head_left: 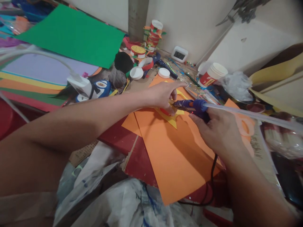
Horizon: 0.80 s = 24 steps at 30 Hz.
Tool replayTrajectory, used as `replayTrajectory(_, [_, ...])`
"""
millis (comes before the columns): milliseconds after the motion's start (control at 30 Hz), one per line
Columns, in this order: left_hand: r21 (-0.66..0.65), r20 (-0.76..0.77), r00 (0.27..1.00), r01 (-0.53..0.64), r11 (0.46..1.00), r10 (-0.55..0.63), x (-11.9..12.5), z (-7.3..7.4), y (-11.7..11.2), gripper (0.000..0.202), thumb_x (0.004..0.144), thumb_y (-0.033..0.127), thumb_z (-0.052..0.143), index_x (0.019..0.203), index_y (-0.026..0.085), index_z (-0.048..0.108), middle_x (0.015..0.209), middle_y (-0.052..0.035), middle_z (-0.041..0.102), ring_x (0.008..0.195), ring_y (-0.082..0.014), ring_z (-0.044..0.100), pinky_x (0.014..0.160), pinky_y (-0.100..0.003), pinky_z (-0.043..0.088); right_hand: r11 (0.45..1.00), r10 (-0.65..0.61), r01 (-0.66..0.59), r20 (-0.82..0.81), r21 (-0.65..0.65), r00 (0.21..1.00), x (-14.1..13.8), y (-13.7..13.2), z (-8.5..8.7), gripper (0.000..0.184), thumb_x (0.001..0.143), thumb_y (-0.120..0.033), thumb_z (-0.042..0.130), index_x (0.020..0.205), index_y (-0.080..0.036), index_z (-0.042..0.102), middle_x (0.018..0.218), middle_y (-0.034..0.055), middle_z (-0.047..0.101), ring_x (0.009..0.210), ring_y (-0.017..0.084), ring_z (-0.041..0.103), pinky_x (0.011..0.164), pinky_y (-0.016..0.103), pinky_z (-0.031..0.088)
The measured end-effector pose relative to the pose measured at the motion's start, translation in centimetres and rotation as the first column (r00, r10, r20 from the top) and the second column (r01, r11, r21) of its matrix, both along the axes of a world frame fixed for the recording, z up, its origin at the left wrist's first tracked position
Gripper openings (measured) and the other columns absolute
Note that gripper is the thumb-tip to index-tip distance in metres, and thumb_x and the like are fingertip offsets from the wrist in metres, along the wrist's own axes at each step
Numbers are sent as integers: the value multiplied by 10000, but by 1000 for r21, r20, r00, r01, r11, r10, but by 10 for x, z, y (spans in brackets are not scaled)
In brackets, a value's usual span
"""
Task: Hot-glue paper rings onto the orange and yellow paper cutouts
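Observation:
My right hand (220, 127) is wrapped round a blue hot glue gun (200, 105), with a small red light showing on it. A long translucent glue stick (246, 114) sticks out of its back end, and its nozzle points left. My left hand (163, 94) pinches a small yellow piece (170, 101) right by the nozzle; the index finger is stretched out above. Under that hand lies a yellow pointed paper cutout (173, 121) with a bit of red on it, partly hidden by the fingers. Both rest over orange paper sheets (175, 157).
Green card (78, 34) and stacked coloured sheets lie at left, beside a white plug adapter (79, 85). Behind stand a paper cup (213, 75), a small digital clock (180, 54), white lids (136, 73) and decorated rolls (153, 36). A black cord (214, 170) hangs below the glue gun.

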<state>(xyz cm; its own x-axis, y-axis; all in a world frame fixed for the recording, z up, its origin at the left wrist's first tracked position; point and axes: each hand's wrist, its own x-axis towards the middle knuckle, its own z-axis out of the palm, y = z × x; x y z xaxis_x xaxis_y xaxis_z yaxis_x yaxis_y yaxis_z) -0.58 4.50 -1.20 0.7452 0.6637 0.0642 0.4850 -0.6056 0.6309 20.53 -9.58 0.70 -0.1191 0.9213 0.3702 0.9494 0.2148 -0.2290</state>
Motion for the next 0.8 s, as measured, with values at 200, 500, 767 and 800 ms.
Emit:
replayTrajectory(200, [5, -18, 1000, 0, 1000, 0, -2, 1, 1, 1131, 695, 314, 897, 1725, 308, 431, 1258, -38, 811, 1140, -266, 759, 997, -344, 539, 1000, -20, 20, -16, 0, 1000, -1, 0, 2, 279, 1011, -488, 573, 897, -255, 676, 854, 123, 751, 776, 297, 661, 728, 420, 471])
replayTrajectory(500, [-27, -39, 999, 35, 999, -36, -4, 2, 3, 1189, 671, 360, 896, 1748, 245, 404, 1340, -77, 803, 1156, -256, 761, 1006, -324, 533, 999, -17, 15, -54, -42, 998, -2, 6, -2, 271, 973, -472, 611, 800, -265, 640, 784, 109, 748, 774, 289, 692, 709, 386, 490])
replayTrajectory(767, [18, 50, 959, -281, 959, 280, -16, 15, 18, 413, 1081, 425, 551, 1288, 151, 780, 1119, -123, 832, 947, -202, 754, 890, -322, 559, 1000, -8, 8, -36, -17, 999, 1, 8, -2, 250, 978, -454, 625, 815, -265, 634, 816, 124, 758, 826, 322, 723, 749, 406, 506])
replayTrajectory(800, [35, 21, 941, -338, 940, 338, -17, 16, 21, 392, 1104, 378, 494, 1184, 145, 800, 1073, -128, 829, 918, -204, 751, 876, -332, 564, 1000, -4, 4, -39, -15, 999, 1, 8, -3, 243, 980, -448, 624, 821, -265, 639, 818, 121, 759, 834, 322, 726, 754, 406, 510])
